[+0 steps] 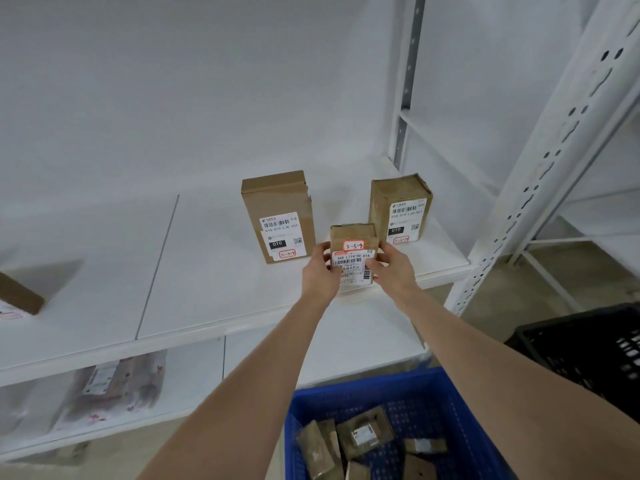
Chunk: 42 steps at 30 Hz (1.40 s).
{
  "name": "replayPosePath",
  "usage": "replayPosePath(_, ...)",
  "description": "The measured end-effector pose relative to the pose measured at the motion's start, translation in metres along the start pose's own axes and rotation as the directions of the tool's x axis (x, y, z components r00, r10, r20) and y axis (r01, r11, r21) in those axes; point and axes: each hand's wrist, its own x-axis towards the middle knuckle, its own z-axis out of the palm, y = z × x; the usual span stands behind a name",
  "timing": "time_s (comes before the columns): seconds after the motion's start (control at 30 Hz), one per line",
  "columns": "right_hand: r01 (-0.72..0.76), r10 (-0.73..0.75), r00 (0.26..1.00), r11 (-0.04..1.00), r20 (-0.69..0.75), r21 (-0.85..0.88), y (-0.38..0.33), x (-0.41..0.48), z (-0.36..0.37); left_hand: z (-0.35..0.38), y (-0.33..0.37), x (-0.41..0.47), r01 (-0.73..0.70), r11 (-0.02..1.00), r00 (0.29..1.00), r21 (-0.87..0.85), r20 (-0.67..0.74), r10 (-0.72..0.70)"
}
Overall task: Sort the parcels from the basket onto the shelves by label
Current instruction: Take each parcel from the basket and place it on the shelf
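A small cardboard parcel (352, 237) with a red-edged label reading 3-3-9 stands upright near the front edge of the white shelf (214, 296). My left hand (320, 271) grips its left side and my right hand (393, 268) grips its right side. Behind it stand two taller cardboard parcels: one (278, 216) to the left and one (401, 207) to the right, each with a white shipping label and a small red-edged tag. The blue basket (346, 389) at the bottom holds several more brown parcels.
A black crate (588, 344) sits to the right of the blue basket. The shelf's perforated white upright (540, 188) rises at the right. Another cardboard box (17, 294) lies at the shelf's far left. A flat bagged parcel (117, 386) lies on the shelf below.
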Motion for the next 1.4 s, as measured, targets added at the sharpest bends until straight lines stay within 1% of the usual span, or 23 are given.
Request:
replayPosePath(0.07, -0.002, 0.001, 0.999, 1.0, -0.036, -0.026, 0.004, 0.005, 0.002, 0.005, -0.002, 0.005, -0.009, 1.0, 0.999, 0.012, -0.033, 0.009)
replayPosePath(0.13, 0.015, -0.019, 0.999, 0.996, -0.043, -0.085, 0.009, 0.008, 0.003, 0.01, -0.005, 0.007, -0.003, 0.999, 0.999, 0.033, -0.048, 0.005)
replayPosePath(0.2, 0.026, -0.033, 0.998, 0.99, -0.045, -0.14, 0.013, 0.009, 0.003, 0.014, -0.009, 0.009, 0.009, 0.999, 0.999, 0.051, -0.048, -0.006)
replayPosePath(0.37, 0.029, -0.037, 0.998, 0.982, -0.041, -0.185, 0.025, 0.012, 0.006, 0.018, -0.016, 0.013, 0.039, 0.992, 0.999, 0.121, -0.039, -0.034)
replayPosePath(0.43, 0.023, -0.035, 0.998, 0.97, -0.048, -0.241, 0.028, 0.013, 0.008, 0.017, -0.017, 0.014, 0.038, 0.988, 0.999, 0.147, -0.024, -0.035)
replayPosePath(0.53, 0.017, -0.038, 0.997, 0.954, -0.066, -0.298, 0.031, 0.013, 0.011, 0.017, -0.017, 0.013, -0.021, 0.982, 0.999, 0.19, -0.033, 0.027)
replayPosePath(0.6, 0.018, -0.042, 0.997, 0.945, -0.069, -0.328, 0.032, 0.013, 0.012, 0.015, -0.016, 0.009, -0.092, 0.957, 0.987, 0.277, -0.099, 0.124)
replayPosePath(0.67, 0.011, -0.039, 0.996, 0.94, -0.076, -0.34, 0.03, 0.013, 0.012, 0.008, -0.011, 0.005, -0.208, 0.893, 0.944, 0.4, -0.158, 0.29)
replayPosePath(0.7, 0.005, -0.035, 0.996, 0.941, -0.083, -0.338, 0.03, 0.013, 0.012, 0.005, -0.007, 0.003, -0.287, 0.839, 0.909, 0.463, -0.145, 0.391)
replayPosePath(0.77, -0.004, -0.031, 0.994, 0.943, -0.102, -0.333, 0.029, 0.01, 0.013, 0.0, -0.001, 0.003, -0.436, 0.675, 0.818, 0.595, -0.051, 0.574)
replayPosePath(0.8, -0.007, -0.03, 0.994, 0.944, -0.109, -0.33, 0.029, 0.008, 0.014, 0.0, 0.001, 0.005, -0.482, 0.592, 0.774, 0.646, -0.001, 0.633)
replayPosePath(0.83, -0.009, -0.029, 0.993, 0.945, -0.112, -0.326, 0.029, 0.007, 0.015, 0.0, 0.002, 0.006, -0.508, 0.532, 0.75, 0.678, 0.043, 0.66)
replayPosePath(0.93, -0.011, -0.026, 0.993, 0.952, -0.115, -0.307, 0.032, 0.003, 0.018, 0.002, 0.007, 0.007, -0.534, 0.432, 0.719, 0.727, 0.122, 0.684)
replayPosePath(1.03, -0.012, -0.031, 0.991, 0.951, -0.134, -0.308, 0.034, -0.001, 0.019, 0.001, 0.012, 0.006, -0.555, 0.328, 0.673, 0.765, 0.182, 0.717)
replayPosePath(1.1, -0.009, -0.037, 0.989, 0.952, -0.146, -0.306, 0.034, -0.004, 0.02, 0.0, 0.014, 0.006, -0.554, 0.28, 0.662, 0.784, 0.211, 0.72)
replayPosePath(1.17, 0.0, -0.051, 0.987, 0.949, -0.153, -0.316, 0.035, -0.005, 0.024, -0.001, 0.014, 0.008, -0.544, 0.263, 0.674, 0.797, 0.228, 0.703)
replayPosePath(1.27, 0.01, -0.066, 0.986, 0.938, -0.15, -0.346, 0.038, -0.005, 0.03, -0.001, 0.014, 0.011, -0.534, 0.269, 0.693, 0.801, 0.233, 0.682)
replayPosePath(1.4, 0.008, -0.068, 0.986, 0.929, -0.15, -0.371, 0.037, -0.004, 0.032, -0.001, 0.015, 0.016, -0.544, 0.28, 0.689, 0.791, 0.231, 0.687)
